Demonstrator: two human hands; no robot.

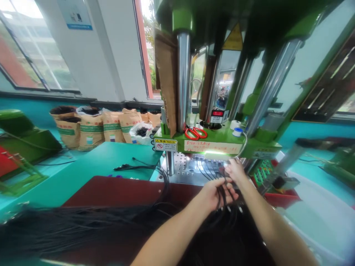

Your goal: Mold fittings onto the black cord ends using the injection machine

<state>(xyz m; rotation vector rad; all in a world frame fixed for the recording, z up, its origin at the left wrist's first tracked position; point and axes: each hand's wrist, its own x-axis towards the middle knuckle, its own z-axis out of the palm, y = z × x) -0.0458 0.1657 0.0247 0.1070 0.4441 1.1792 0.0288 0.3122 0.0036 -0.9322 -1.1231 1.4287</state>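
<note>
Several thin black cables (220, 197) run through the curled fingers of my left hand (217, 194), in front of the green press (172, 137). My right hand (234, 171) is just beyond it, over the metal plate (191, 166) of the press, close to the same cables. Its fingers are partly hidden and blurred, so what they hold is unclear. From the left hand, some cables stretch up and left onto the plate under a lit lamp (219, 156). Other cable ends hang below the left hand.
Red-handled scissors (196, 133) and a blue-and-white spool (237, 132) lie on the press ledge. A large bundle of black cables (69, 225) covers the brown board (111, 190) at left. Paper sacks (91, 131) stand by the wall. A control panel (263, 171) and a white tub (321, 210) are at right.
</note>
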